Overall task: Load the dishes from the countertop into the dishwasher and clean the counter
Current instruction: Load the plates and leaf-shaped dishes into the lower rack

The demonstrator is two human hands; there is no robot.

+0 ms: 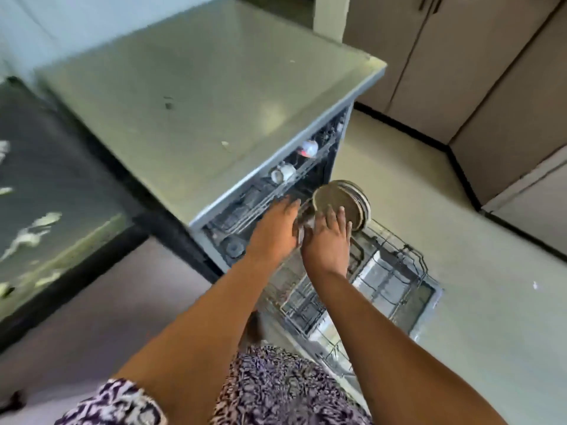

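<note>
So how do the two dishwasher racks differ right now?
The lower rack is pulled out over the open door, while the upper rack sits pushed in under the counter. The lower rack holds plates standing on edge at its back and is mostly bare wire in front; the upper rack holds cups on their sides. Both are wire racks.

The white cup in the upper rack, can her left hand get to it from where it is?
Probably yes. The left hand sits at the upper rack's front edge, and the white cup lies just beyond it with only rack wires between.
</note>
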